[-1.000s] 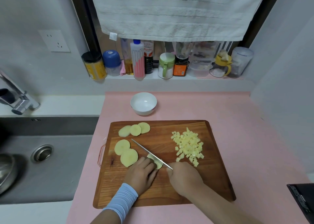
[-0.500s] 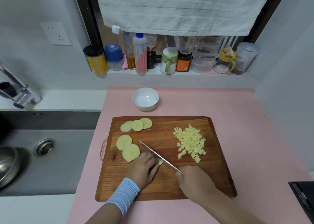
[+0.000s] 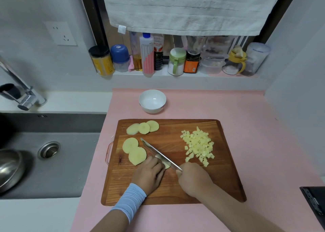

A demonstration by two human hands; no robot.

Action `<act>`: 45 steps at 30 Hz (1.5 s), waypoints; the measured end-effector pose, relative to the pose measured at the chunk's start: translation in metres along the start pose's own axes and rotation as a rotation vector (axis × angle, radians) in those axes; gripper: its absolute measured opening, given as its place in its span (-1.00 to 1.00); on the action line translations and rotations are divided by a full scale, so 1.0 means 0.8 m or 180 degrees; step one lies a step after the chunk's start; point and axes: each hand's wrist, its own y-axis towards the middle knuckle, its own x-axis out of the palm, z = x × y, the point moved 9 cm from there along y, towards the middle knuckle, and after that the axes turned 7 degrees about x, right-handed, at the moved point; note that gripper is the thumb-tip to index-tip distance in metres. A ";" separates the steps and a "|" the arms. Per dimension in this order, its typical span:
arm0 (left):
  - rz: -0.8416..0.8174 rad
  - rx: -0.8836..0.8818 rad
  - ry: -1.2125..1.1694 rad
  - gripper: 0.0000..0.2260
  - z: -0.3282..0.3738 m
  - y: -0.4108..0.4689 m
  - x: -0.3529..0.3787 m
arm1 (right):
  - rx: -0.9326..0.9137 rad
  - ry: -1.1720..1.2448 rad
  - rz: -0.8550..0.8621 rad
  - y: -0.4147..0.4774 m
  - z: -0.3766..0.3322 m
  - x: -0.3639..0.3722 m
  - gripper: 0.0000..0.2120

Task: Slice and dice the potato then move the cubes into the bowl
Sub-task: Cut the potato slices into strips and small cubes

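On the wooden cutting board (image 3: pixel 226 182) my right hand (image 3: pixel 194 178) grips a knife (image 3: pixel 158 154) whose blade runs up-left across a potato piece (image 3: pixel 167 165). My left hand (image 3: pixel 149 174) covers most of that piece, its curled fingers pressing it down beside the blade. Two round potato slices (image 3: pixel 134 151) lie just left of the knife tip, three smaller slices (image 3: pixel 143 127) near the board's far left corner. A pile of potato cubes (image 3: pixel 198 146) sits on the right half of the board. The white bowl (image 3: pixel 152 100), with nothing in it, stands beyond the board.
The board lies on a pink countertop (image 3: pixel 246 126). A sink (image 3: pixel 52 158) with a metal bowl (image 3: pixel 8 168) and a faucet (image 3: pixel 19 92) is at the left. Jars and bottles (image 3: pixel 175 59) line the back ledge under a hanging towel (image 3: pixel 184 8). A dark object (image 3: pixel 314 203) is at the right edge.
The knife has worked on the piece under my left hand, with the blade and my right hand shifting slightly. Slices and cubes lie where they were.
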 end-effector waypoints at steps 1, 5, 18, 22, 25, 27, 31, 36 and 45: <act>0.0031 -0.0009 -0.0023 -0.90 0.000 0.000 -0.002 | -0.0008 -0.0011 0.0008 -0.001 -0.001 -0.001 -0.74; 0.0109 -0.0109 -0.0170 -0.87 -0.003 -0.001 -0.005 | -0.0149 -0.0074 0.0110 -0.012 -0.005 -0.011 -0.75; 0.0163 -0.0108 -0.0426 -0.94 -0.004 0.000 -0.008 | -0.0005 -0.0115 0.0036 -0.041 0.024 -0.011 -0.62; 0.0161 -0.0117 -0.0473 -0.94 -0.009 0.003 -0.004 | 0.0070 -0.0041 -0.0065 -0.032 0.027 -0.010 -0.62; 0.0147 -0.0169 -0.0484 -0.96 -0.014 0.003 0.001 | 0.0166 0.0099 -0.0136 -0.019 0.029 -0.004 -0.68; 0.0144 -0.0179 -0.0486 -0.96 -0.014 0.001 0.002 | 0.0193 0.0114 -0.0137 -0.016 0.026 0.001 -0.74; 0.0136 -0.0167 -0.0485 -0.94 -0.015 0.002 0.003 | 0.0204 0.0125 -0.0118 -0.012 0.022 0.000 -0.74; 0.0125 -0.0131 -0.0473 -0.92 -0.013 0.006 0.001 | 0.0223 0.0261 -0.0203 -0.008 0.029 -0.007 -0.76; 0.0172 -0.0087 -0.0274 -0.93 0.001 0.004 -0.010 | 0.0053 0.0046 0.0025 -0.021 0.022 -0.012 -0.70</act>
